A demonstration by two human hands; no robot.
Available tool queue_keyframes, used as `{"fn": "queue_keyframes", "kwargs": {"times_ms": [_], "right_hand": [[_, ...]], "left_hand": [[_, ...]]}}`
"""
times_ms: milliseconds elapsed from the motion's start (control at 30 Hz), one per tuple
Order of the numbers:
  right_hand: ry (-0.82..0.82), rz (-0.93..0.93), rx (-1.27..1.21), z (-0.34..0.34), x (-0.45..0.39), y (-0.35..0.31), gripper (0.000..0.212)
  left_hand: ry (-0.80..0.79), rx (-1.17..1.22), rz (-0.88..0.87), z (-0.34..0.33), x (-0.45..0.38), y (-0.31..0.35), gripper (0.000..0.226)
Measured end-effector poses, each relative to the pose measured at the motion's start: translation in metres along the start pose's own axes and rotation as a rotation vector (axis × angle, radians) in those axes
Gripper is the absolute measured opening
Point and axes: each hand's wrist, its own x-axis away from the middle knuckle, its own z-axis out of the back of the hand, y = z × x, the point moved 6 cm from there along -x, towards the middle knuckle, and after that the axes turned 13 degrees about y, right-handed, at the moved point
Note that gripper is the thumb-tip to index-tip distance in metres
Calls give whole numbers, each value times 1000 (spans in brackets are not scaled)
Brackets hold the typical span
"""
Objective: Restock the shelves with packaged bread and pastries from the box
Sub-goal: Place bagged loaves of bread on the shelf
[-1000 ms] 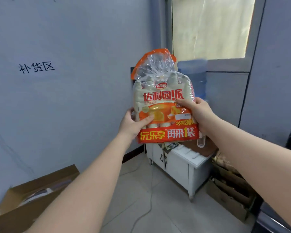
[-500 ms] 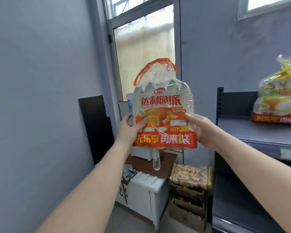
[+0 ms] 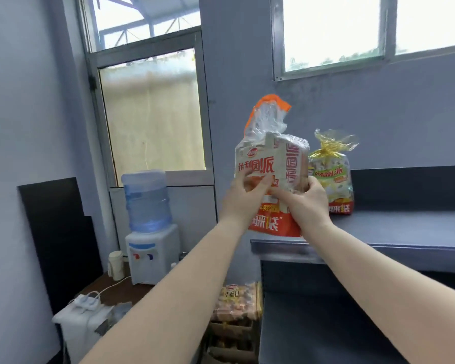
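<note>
- Since half a second ago the view has swung right and the orange-and-white plastic bag of packaged pastries (image 3: pixel 272 177) has travelled from open air to the left end of the dark grey metal top shelf (image 3: pixel 405 229); its base now sits at, or just above, the shelf's front edge (I cannot tell whether it touches).
- My left hand (image 3: pixel 243 198) is wrapped around the bag's left face, thumb across the front; my right hand (image 3: pixel 306 203) clasps its right side, fingers closed on the plastic. Neither is letting go.
- I judge this to mean the carrying part is over and only setting down and releasing remain for this bag.
- The bag is upright, turned slightly so one corner faces me.
- Counts: two pastry bags at shelf level, the one I hold and one yellow-and-red cellophane bag with a gold twist tie (image 3: pixel 331 177) standing just behind and to its right.
- One more clear pack of small buns (image 3: pixel 237 302) lies on cardboard boxes below, near the floor.
- Two shelf levels are visible; the lower one (image 3: pixel 326 324) shows no goods in view.
- One blue-bottled white water dispenser (image 3: pixel 150 224) stands to the left (irrelevant to restocking).
</note>
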Motion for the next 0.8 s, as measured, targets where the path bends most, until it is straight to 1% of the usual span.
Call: {"fn": "queue_keyframes", "kwargs": {"times_ms": [67,100,167,233,267,300,333,400,433,467,500,533,567,633,700,800], "right_hand": [[35,174,93,12,-4,-12,52],[13,235,108,15,-5,-16,53],[-106,327,130,20,-9,-16,59],[-286,356,144,27,-15,-11,60],[-347,331,130,33,-22,-9,54],[-374,294,110,41,-30,-8,48],[-362,265,98,50,-40,-8,43],[-250,273,163,73,-66,-8,36],[-207,267,230,84,-80,-5,42],[-199,211,271,93,-91,0,58],[-212,107,255,101,-99,7,71],[-246,-12,226,106,-105,14,76],[-291,-109,205,110,-109,22,77],[-331,-193,174,118,-117,32,73],[-285,-171,120,125,-129,37,65],[-154,-97,96,133,-151,45,62]], "left_hand": [[-44,112,57,-34,1,9,66],[-32,162,76,-46,1,12,72],[43,244,103,-60,-8,15,80],[107,293,125,-67,-19,10,77],[106,317,145,-71,-23,6,76],[87,342,170,-75,-25,2,74],[58,368,197,-80,-27,-3,69],[-16,423,258,-90,-29,-12,62],[-70,451,282,-97,-28,-15,64],[-112,461,299,-104,-28,-18,67],[-140,470,316,-110,-28,-21,68],[-153,482,331,-116,-28,-24,65],[-163,498,343,-122,-29,-27,60],[-180,479,329,-133,-34,-30,48],[-174,410,269,-143,-41,-28,41],[-67,249,153,-158,-57,-25,30]]}}
